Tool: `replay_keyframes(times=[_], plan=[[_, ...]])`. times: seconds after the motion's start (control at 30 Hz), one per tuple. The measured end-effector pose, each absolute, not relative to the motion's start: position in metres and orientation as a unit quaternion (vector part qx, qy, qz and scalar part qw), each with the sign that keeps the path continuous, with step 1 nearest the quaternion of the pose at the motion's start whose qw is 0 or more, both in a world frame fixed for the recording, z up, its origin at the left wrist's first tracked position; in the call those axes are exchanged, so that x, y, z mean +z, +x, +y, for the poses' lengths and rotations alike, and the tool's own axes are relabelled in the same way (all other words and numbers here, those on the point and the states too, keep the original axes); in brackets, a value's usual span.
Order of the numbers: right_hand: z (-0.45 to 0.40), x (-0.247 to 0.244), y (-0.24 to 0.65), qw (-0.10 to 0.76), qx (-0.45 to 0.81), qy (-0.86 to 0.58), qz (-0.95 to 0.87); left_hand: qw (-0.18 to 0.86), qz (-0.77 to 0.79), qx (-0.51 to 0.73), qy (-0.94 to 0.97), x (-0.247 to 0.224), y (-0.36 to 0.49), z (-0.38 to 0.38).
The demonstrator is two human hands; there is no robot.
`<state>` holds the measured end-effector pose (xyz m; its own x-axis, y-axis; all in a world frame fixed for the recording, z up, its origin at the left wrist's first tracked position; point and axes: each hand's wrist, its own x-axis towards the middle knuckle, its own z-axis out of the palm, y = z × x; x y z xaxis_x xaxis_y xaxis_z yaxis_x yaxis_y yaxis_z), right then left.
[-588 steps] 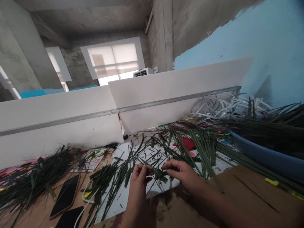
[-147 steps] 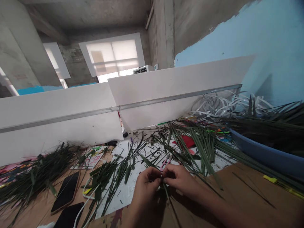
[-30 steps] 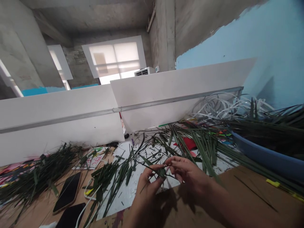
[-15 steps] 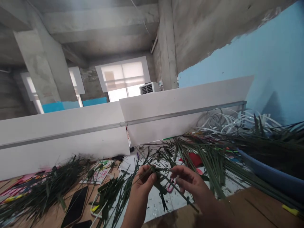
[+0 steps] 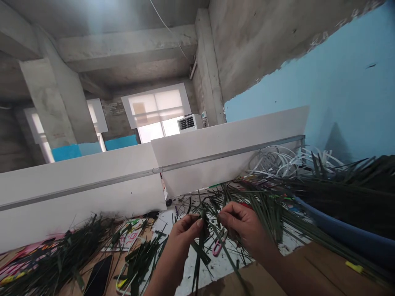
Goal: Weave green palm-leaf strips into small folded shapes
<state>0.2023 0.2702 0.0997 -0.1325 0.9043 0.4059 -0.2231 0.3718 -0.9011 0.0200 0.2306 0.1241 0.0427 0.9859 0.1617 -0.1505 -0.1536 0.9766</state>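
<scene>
My left hand (image 5: 185, 234) pinches a small bundle of folded dark green leaf strips (image 5: 203, 224) between thumb and fingers. Long loose ends trail from it down toward the table edge. Just right of it, my right hand (image 5: 242, 226) is closed, thumb against fingers, on what looks like a thin leaf strip at the bundle; its fingertips partly hide it. Below and between the hands, scissors with a pink handle (image 5: 217, 248) lie on the white, scrap-strewn surface (image 5: 220, 267).
Green leaves are heaped at left (image 5: 70, 246), beside a phone (image 5: 98, 275) and white-handled scissors (image 5: 122, 279). At right are more long leaves (image 5: 265, 213), a blue basin (image 5: 327, 222), coiled white strips (image 5: 274, 160) and a yellow object (image 5: 354, 267). A white partition (image 5: 197, 176) stands behind.
The view has tilted up slightly. My right hand has turned from spread fingers to a pinch close to the bundle. The bundle in my left hand has turned more upright.
</scene>
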Motion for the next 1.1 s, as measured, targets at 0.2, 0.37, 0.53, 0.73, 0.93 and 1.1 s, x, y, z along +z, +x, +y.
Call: replay_keyframes(times=[0.2, 0.37, 0.53, 0.73, 0.93, 1.1], plan=[[0.269, 0.13, 0.211, 0.633, 0.441, -0.274, -0.574, 0.551, 0.398, 0.528, 0.509, 0.156, 0.029, 0.222], [0.277, 0.105, 0.204, 0.599, 0.476, -0.284, -0.579, 0.604, 0.368, 0.52, 0.478, 0.125, 0.03, 0.218], [0.294, 0.046, 0.189, 0.546, 0.521, -0.311, -0.578, 0.604, 0.411, 0.533, 0.426, 0.064, 0.024, 0.225], [0.316, 0.019, 0.187, 0.52, 0.508, -0.333, -0.6, 0.587, 0.438, 0.559, 0.388, 0.038, 0.025, 0.243], [0.324, 0.034, 0.198, 0.579, 0.469, -0.325, -0.582, 0.56, 0.471, 0.574, 0.368, 0.056, 0.033, 0.268], [0.325, 0.032, 0.204, 0.539, 0.544, -0.299, -0.569, 0.568, 0.483, 0.535, 0.398, 0.046, 0.04, 0.282]])
